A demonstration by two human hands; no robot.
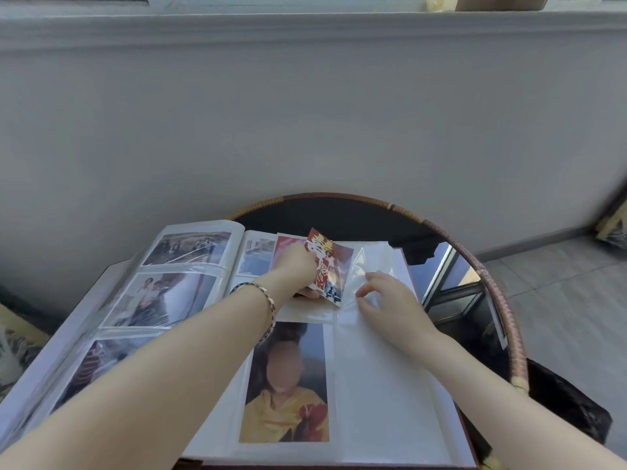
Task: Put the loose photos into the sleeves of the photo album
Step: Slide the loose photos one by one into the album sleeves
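Observation:
The photo album [380, 385] lies open on a round table. Its left page [190, 266] holds three sleeved photos. A portrait in yellow [285, 385] sits in the near sleeve of the right page. My left hand [295, 266] grips a loose red-and-white photo [327, 269], tilted over the upper right page. My right hand [386, 296] pinches the clear plastic sleeve [369, 262] just to the photo's right and lifts its edge. Another reddish photo [285, 244] lies partly hidden under my left hand.
The round table has a glass top and a woven rattan rim [488, 283] curving around the right side. A grey wall [305, 113] stands right behind it. Tiled floor [570, 300] shows at the right, and patterned cushions [13, 351] at the left edge.

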